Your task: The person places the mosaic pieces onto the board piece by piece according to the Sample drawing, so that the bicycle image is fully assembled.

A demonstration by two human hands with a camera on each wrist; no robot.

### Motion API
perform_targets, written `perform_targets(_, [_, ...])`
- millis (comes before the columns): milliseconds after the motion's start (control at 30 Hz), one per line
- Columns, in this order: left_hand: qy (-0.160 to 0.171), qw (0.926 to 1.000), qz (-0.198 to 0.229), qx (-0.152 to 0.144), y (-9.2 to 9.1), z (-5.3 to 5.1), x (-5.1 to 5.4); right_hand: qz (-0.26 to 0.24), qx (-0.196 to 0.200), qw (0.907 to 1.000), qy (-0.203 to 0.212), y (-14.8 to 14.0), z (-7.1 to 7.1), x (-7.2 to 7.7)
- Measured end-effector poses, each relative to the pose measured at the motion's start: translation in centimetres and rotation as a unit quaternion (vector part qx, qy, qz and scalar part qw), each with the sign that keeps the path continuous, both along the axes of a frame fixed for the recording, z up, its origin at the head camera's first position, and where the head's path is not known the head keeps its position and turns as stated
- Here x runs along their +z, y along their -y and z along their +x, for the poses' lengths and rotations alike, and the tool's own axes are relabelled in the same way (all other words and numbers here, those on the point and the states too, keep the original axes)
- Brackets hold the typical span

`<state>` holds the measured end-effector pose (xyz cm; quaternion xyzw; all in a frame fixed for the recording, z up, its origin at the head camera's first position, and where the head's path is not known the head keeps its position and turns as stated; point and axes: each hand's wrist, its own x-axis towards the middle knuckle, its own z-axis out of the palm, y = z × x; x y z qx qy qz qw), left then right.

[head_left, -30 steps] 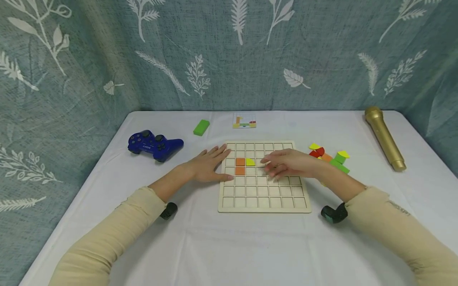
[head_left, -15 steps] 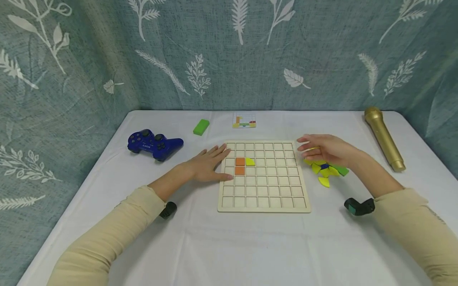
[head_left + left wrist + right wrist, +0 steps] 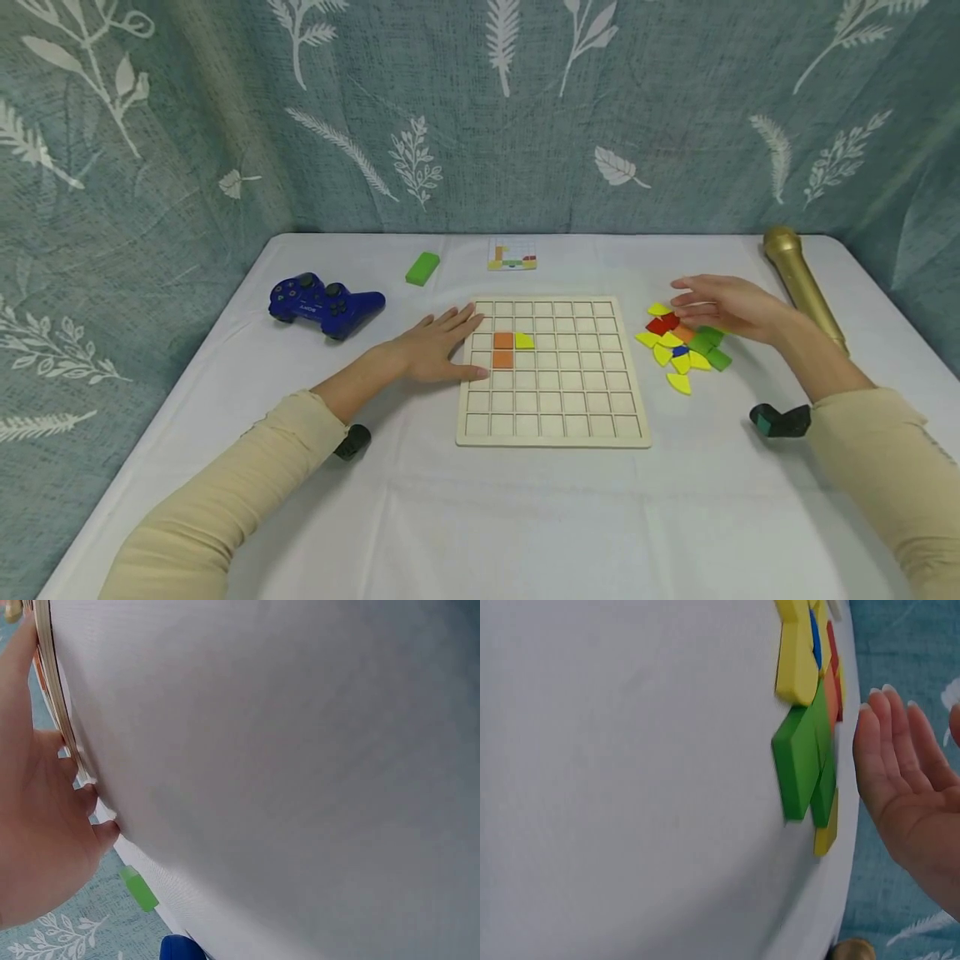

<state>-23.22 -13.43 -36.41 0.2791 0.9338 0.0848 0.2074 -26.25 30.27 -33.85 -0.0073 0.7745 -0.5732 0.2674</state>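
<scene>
Here, the left hand (image 3: 433,350), fingers spread, touches the board (image 3: 555,402) at left. Fingers relaxed, the right hand (image 3: 731,306) hovers; sweeping low could scatter the right-side blocks (image 3: 682,333).

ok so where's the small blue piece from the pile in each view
Head: right of the board, the blue piece lies among yellow pieces.
Left wrist: not in it; the blue shape at the bottom edge is the controller.
Right wrist: near the top, a thin blue sliver beside yellow pieces, up and left of the right hand.
Shared landmark: the leaf-patterned curtain shows in all three.
</scene>
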Motion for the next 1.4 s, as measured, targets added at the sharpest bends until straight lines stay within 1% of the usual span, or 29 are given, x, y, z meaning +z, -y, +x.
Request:
perform_targets(167, [-0.001,1.0,0.0,-0.003,0.0,0.0,-0.1,0.046,0.031,0.9978,-0.035,-1.2,-0.1,-0.6])
perform_targets(300, [-0.002,1.0,-0.002,-0.001,0.0,0.0,0.0,0.069,0.065,0.9941,-0.052,-1.8,-0.1,-0.8])
perform_targets(367, [-0.001,1.0,-0.005,-0.001,-0.1,0.0,0.0,0.09,0.079,0.9907,-0.066,-2.0,-0.1,-0.8])
perform_targets(433, [-0.002,1.0,-0.004,-0.002,-0.1,0.0,0.0,0.119,0.094,0.9846,-0.088,-2.2,0.0,-0.8])
perform_targets(533, [-0.002,1.0,-0.006,-0.004,-0.1,0.0,-0.1,0.162,0.118,0.9713,-0.128,-2.1,0.2,-0.9])
perform_targets(600, [-0.003,1.0,-0.005,-0.004,-0.1,0.0,-0.1,0.18,0.13,0.9635,-0.15,-2.0,0.3,-0.9])
perform_targets(667, [-0.003,1.0,-0.007,-0.002,0.0,-0.1,-0.1,0.185,0.135,0.9591,-0.167,-1.7,0.3,-1.0])
perform_targets(800, [-0.003,1.0,-0.007,-0.001,0.0,-0.2,-0.2,0.188,0.135,0.9549,-0.185,-1.3,0.5,-1.1])
perform_targets(933, [-0.004,1.0,-0.004,-0.005,0.0,-0.2,-0.2,0.199,0.136,0.9501,-0.197,-1.1,0.7,-1.4])
perform_targets(1000, [-0.003,1.0,-0.006,-0.005,0.0,-0.1,-0.1,0.21,0.137,0.946,-0.205,-1.0,0.8,-1.5])
perform_targets(1167, [-0.003,1.0,-0.009,-0.001,0.0,-0.1,0.0,0.214,0.139,0.9402,-0.225,-0.8,0.7,-1.6])
perform_targets(1400, [-0.007,1.0,-0.006,-0.001,0.1,0.0,-0.1,0.238,0.151,0.9304,-0.234,-0.6,0.7,-1.6])
